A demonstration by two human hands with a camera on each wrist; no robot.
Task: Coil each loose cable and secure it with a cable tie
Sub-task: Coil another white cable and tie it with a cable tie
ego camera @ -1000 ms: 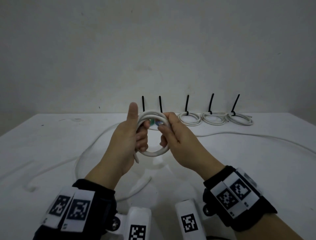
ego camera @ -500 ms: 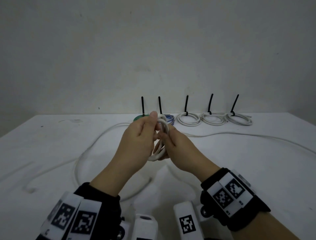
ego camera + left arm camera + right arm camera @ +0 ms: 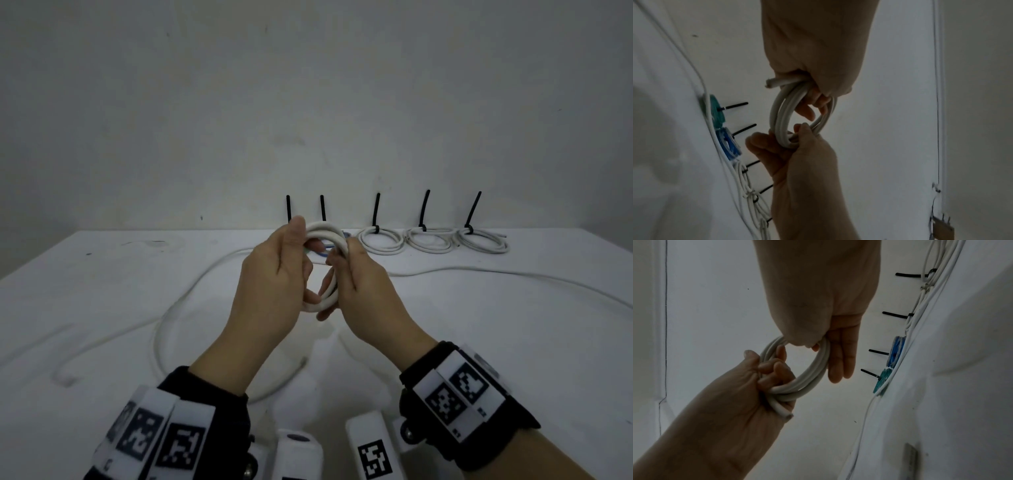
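White cable coil [image 3: 325, 267] was held above the desk [image 3: 513, 342], upright between both hands. To the coil's left, a loose white cable [image 3: 191, 294] lay curving over the desk. The left hand [image 3: 270, 274] gripped the coil's left side, fingers curled through the loops, thumb on top, with the cut cable end [image 3: 774, 82] sticking out of the fist. The right hand [image 3: 363, 284] pinched the coil's right side between thumb and forefinger, its other fingers lying straight along the loops. Behind the coil lay a green coil [image 3: 716, 112] and a blue coil [image 3: 728, 144]; to its right, three tied white coils [image 3: 431, 240], black cable ties [image 3: 424, 209] standing up.
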